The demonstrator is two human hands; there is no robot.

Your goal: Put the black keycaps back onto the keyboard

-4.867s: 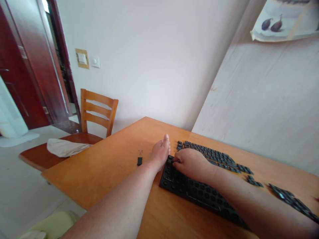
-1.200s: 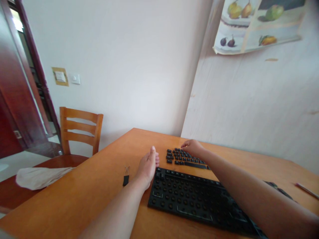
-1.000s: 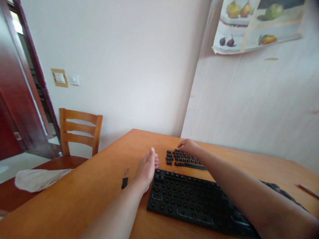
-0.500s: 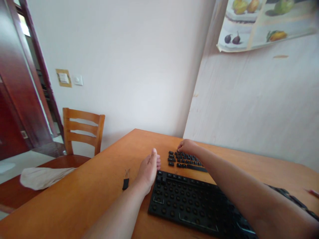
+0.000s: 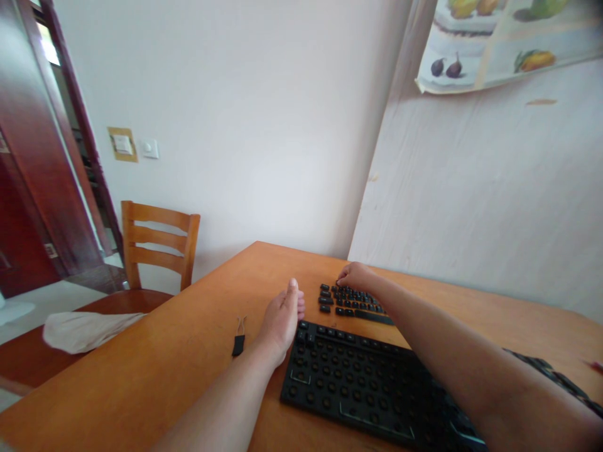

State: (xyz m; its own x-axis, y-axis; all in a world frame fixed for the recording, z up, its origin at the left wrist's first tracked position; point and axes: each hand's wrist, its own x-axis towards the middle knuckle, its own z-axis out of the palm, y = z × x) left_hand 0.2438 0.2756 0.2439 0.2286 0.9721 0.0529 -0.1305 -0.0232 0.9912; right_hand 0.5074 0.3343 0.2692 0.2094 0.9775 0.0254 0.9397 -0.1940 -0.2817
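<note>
A black keyboard [image 5: 348, 383] lies on the table with most of its keycaps off, baring rows of switches. A few caps remain along its top row and upper left corner. My left hand [image 5: 281, 317] rests on its side against that corner, thumb pointing up and apart from the fingers. Beyond the keyboard, loose black keycaps [image 5: 325, 300] are laid out in rows. My right hand [image 5: 354, 276] reaches across to the far row, thumb and finger pinched on a small dark keycap [image 5: 338, 283]. My right forearm covers part of the keyboard and rows.
Left of my left hand lies a keycap puller [image 5: 239, 344] with wire loops and a black handle. More black pieces [image 5: 551, 373] lie at the right on the wooden table [image 5: 198, 314]. A wooden chair [image 5: 160, 242] with a white cloth [image 5: 89, 329] stands at the left.
The view has shifted very slightly. Both hands hold nearly the same places, the right one still pinching at the far row of keycaps.
</note>
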